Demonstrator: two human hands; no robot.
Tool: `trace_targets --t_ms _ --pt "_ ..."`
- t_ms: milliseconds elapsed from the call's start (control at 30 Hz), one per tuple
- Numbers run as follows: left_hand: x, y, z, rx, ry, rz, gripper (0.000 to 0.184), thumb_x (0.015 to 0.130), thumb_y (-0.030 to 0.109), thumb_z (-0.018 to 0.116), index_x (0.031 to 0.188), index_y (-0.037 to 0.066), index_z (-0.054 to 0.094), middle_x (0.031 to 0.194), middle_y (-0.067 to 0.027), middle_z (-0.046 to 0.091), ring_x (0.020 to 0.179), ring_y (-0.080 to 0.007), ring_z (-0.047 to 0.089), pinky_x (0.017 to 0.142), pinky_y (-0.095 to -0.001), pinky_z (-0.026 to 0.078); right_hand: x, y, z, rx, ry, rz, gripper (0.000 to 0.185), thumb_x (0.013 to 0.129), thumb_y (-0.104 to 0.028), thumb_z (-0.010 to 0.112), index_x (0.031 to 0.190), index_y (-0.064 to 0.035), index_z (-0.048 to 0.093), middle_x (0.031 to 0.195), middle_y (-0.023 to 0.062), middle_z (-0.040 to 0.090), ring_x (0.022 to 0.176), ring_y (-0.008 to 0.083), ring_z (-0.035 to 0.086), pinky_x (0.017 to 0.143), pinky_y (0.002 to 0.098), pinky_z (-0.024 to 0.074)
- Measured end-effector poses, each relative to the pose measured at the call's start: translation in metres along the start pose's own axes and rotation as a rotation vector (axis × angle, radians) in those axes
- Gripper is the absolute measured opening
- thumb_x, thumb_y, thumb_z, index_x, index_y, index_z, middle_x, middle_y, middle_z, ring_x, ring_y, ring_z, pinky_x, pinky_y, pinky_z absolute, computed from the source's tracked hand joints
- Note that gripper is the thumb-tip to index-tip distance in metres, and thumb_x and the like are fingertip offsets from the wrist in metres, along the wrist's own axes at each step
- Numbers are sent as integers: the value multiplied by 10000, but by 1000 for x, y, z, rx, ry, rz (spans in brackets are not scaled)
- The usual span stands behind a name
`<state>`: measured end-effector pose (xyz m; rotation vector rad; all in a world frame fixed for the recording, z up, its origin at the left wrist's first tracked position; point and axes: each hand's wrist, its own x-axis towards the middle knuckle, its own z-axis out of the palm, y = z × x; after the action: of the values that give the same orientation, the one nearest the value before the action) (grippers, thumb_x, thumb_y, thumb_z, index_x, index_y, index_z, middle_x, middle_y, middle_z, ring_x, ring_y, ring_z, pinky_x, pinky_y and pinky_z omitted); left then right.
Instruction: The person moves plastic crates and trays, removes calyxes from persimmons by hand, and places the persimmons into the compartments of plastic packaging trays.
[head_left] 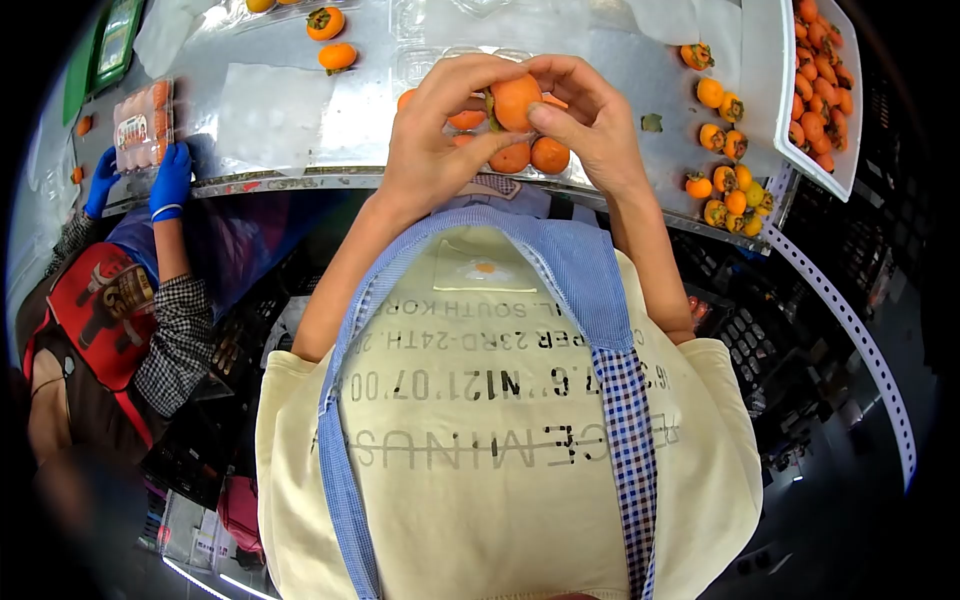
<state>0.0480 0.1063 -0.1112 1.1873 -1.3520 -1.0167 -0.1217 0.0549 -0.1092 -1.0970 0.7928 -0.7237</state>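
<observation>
**One orange fruit cupped between two bare hands**

The person's left hand (437, 125) and right hand (597, 120) come together around one orange fruit (517, 102); fingertips close in from above, the right thumb presses its right side and the left thumb lies along its lower edge. The fruit is raised in front of the chest, above more orange fruits (550, 155) on the counter (362, 125); it is nearly round, with no clear long axis; its green leafy cap (492, 108) faces the left hand, so its smooth side is towards the right one; neither hand is plainly nearer.

Beyond the right hand, loose fruits (735, 200) lie along the counter's edge, with a white crate (783, 85) of redder ones further out.

The cream garment (480, 520) carries inverted print; "SOUTH KOR", "23RD-24TH" and "N121" can be read; the large struck-through line is partly covered by the straps (627, 420) and cannot be read whole. At left, a co-worker's blue gloves (170, 180) hold a clear pack (145, 130); its label is too small to read, as is any lettering on the red apron (85, 290).
</observation>
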Motion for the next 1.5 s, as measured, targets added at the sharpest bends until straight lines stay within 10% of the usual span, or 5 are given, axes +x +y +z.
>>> trace_targets --t_ms 200,833,1100,1300,1500 --pt "-1 0 0 74 12 67 463 659 22 749 1094 67 596 1077 -76 578 984 -215 579 814 -317 508 0 5 0 6 -16 -22 379 801 -103 682 1142 -26 534 1081 87 584 1035 150 552 846 299 476" --pt "-2 14 -3 -629 -161 -752 472 940 370 468 1234 1 449 1008 -125 592 832 -187 627 661 -294 544 -6 0 -14 -46 -79 -30 446 760 -96 664 1174 20 543 1071 86 573 837 131 561 667 250 467" --pt "-2 -3 -12 -419 -132 -680 356 936 243 499 1215 23 486 1031 -80 595 848 -140 596 675 -267 514 39 -75 -223 54 841 -381 341 840 -256 651 1078 -25 568 884 37 618 758 121 571 624 260 481" --pt "-1 -3 -14 -410 -72 -674 285 917 181 533 1151 18 530 1024 -73 608 831 -119 586 708 -236 487 69 -131 -369 -375 1339 -336 403 761 -93 728 1080 71 545 859 102 606 717 152 600 573 245 512" --pt "-5 -10 -15 -399 -2 -683 286 908 183 548 1147 26 538 1008 -63 614 836 -116 578 716 -248 486 64 -140 -442 -166 1221 -579 532 783 27 655 1237 91 384 987 218 580 860 303 634 756 387 565"
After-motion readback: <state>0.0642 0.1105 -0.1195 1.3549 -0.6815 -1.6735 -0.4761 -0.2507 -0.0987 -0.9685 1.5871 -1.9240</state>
